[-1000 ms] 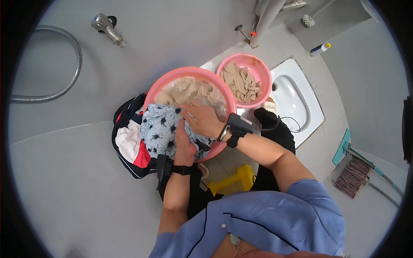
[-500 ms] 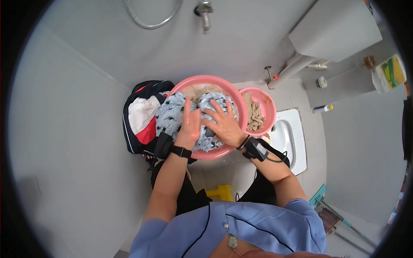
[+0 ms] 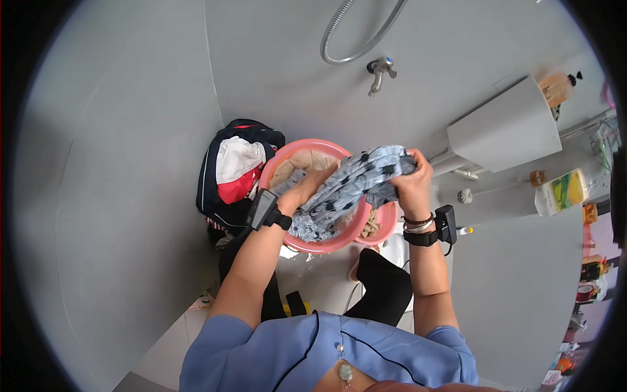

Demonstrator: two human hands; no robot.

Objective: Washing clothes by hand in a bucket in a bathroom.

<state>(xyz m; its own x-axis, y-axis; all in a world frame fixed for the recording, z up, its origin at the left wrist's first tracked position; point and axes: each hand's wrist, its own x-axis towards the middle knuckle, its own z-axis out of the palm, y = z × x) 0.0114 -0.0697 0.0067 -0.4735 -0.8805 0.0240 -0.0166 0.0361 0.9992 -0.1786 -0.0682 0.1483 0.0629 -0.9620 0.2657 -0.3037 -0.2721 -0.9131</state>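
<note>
Both my hands grip a wet grey-blue garment with dark spots (image 3: 356, 183) stretched over a large pink basin (image 3: 274, 166). My right hand (image 3: 410, 181) holds its upper end raised above the basin's rim. My left hand (image 3: 302, 194) clutches the lower end down inside the basin, where murky soapy water (image 3: 302, 160) shows. A smaller pink basin (image 3: 385, 225) with brownish cloth sits just behind my right wrist, mostly hidden.
A pile of dark, white and red clothes (image 3: 235, 166) lies left of the big basin. A tap (image 3: 379, 72) and a shower hose (image 3: 346, 39) are on the grey wall above. A grey ledge (image 3: 506, 130) with bottles stands at the right.
The garment has been lifted out of the basin and pulled long between my hands; my right hand rose to the right. The view has swung, with the wall and tap now above.
</note>
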